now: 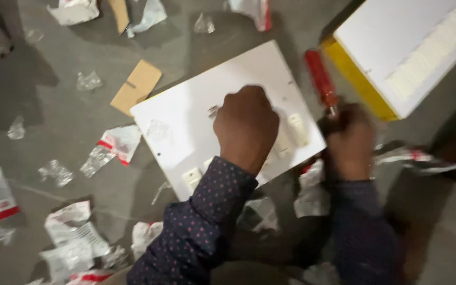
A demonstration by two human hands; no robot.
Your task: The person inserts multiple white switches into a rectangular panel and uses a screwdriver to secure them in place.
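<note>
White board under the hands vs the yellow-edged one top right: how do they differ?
The white board lies bare on the floor with the left hand pressing on it; the yellow-edged board is untouched. The first shows small white fittings; the second carries one long pale strip. Both are flat, white-faced rectangles lying at an angle.

A flat white box with a yellow side (397, 47) lies at the top right of the grey floor (54, 116). Two brown cardboard scraps (136, 86) sit near the top edge. Torn clear and red-and-white plastic wrappers (116, 143) litter the left side and bottom edge.
</note>
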